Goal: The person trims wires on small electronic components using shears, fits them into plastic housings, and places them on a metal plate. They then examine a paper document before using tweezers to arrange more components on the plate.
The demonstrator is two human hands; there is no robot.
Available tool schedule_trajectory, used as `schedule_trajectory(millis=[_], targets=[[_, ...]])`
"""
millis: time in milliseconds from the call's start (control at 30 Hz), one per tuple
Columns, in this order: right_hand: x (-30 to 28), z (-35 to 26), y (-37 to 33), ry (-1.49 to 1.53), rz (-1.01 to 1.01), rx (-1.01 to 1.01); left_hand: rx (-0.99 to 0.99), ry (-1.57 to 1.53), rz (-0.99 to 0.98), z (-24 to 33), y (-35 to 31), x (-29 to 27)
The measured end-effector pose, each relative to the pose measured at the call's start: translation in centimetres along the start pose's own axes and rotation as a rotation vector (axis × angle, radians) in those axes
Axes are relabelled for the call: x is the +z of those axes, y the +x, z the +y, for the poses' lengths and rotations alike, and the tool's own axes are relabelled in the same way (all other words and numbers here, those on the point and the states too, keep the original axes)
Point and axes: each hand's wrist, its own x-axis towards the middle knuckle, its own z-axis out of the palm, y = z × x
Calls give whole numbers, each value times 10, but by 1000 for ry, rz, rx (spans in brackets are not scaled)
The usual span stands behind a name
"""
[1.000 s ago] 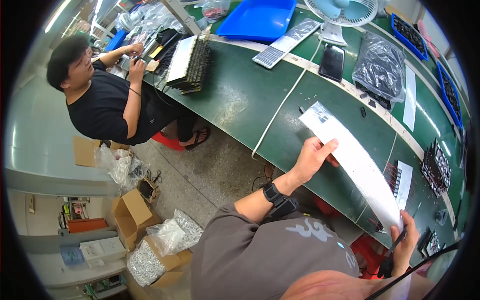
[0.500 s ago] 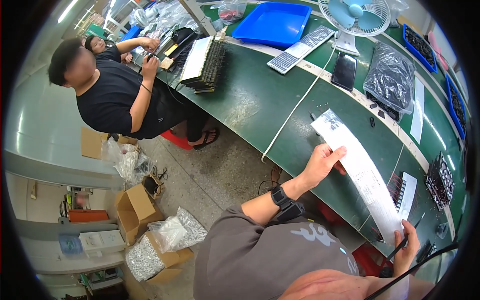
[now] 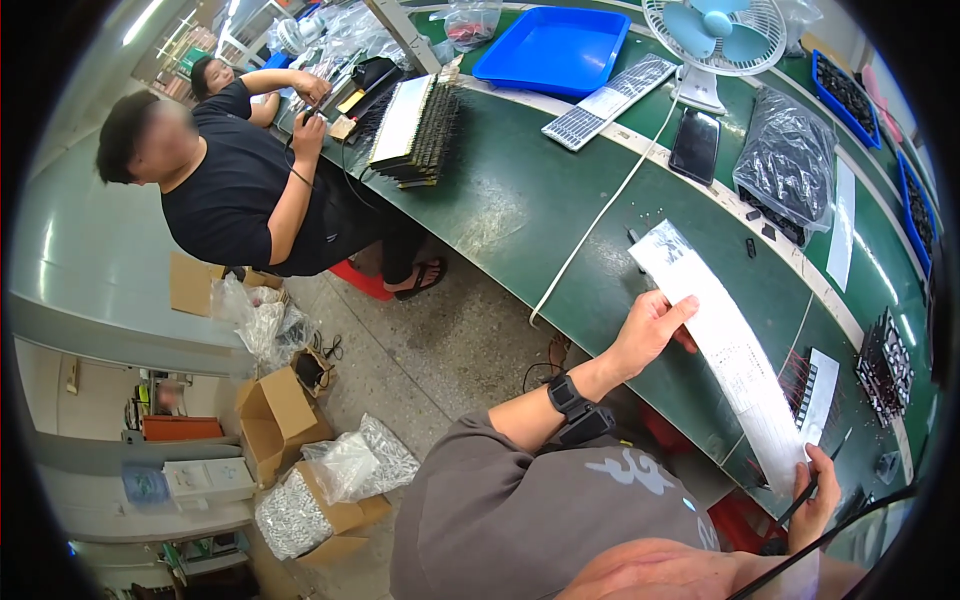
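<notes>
Your left hand (image 3: 650,330) pinches the long white strip (image 3: 735,355) about a third of the way down its left edge, thumb and fingers closed on it, while your right hand (image 3: 815,495) grips the near end with fingers curled; a thin black pen (image 3: 812,485) seems caught in that same grip, though you cannot tell how firmly. The strip hangs just above the green counter (image 3: 520,200), stretched between your two hands. Its long axis runs on a slant, from the far end near the black phone (image 3: 695,145) side down toward your right hip, so the far end points away and leftward and the near end points at you. The main risk, judging from here: the far end is unsupported beyond your left hand, and the fan (image 3: 715,35) stands upwind of it, so a gust could flap or fold that free length. A crease is also likely if your hands twist against each other, since thin sheet buckles easily. The pen tip could smear or poke the strip if your right grip shifts. Small black parts (image 3: 750,245) lie loose on the counter under the strip; dragging it low could sweep them off.
</notes>
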Motion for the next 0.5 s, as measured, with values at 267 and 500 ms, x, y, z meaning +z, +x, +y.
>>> schedule_trajectory(millis=[267,500], targets=[[0,-3,-7,-50,-11,15,12,9,20,7,-6,2],[2,-40,15,9,-51,-83,-150,164,56,9,-24,4]])
